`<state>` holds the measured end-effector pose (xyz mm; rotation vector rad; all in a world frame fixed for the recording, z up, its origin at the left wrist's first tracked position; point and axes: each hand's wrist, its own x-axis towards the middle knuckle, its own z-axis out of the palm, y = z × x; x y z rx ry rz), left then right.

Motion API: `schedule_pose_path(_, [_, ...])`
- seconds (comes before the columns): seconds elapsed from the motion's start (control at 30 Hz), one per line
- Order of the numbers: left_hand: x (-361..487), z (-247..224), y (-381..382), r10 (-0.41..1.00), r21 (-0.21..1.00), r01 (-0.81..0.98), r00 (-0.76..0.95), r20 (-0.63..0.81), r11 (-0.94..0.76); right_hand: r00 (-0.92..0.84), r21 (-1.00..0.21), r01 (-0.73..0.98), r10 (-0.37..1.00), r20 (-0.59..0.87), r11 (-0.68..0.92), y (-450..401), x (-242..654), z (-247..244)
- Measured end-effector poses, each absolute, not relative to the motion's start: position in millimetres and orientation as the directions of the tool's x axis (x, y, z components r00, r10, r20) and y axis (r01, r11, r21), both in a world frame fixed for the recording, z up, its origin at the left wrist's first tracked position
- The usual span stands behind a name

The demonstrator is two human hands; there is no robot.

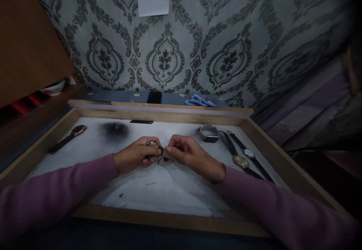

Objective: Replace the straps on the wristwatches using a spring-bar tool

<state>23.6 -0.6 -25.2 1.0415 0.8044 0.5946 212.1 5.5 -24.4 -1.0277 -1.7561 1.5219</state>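
Note:
Near the middle of a wooden-framed tray [158, 218], my left hand [140, 152] is closed round a round silver watch [152, 144]. Just to its right, my right hand [188, 152] pinches a small brownish strip [167, 155] between thumb and fingers. The strip meets the edge of the watch, and a thin dark piece hangs down between the two hands. How the strip and watch are joined is too small to tell.
A brown-strapped watch [78, 130] lies at the left. On the right are a grey-banded watch [208, 133], a gold-faced watch [241, 161] and a white-faced watch [249, 153]. A dark flat strip [141, 121] and a blue cloth [199, 100] are farther back.

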Motion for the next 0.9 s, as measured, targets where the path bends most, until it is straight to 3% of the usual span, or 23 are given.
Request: schedule_pose_path(0.9, [24.6,-24.0,-1.1,0.759,0.919,-0.039,0.579,-0.299,0.392,-0.509,-0.980,0.198,0.856,-0.087,0.018,4.5,212.0,-20.4])
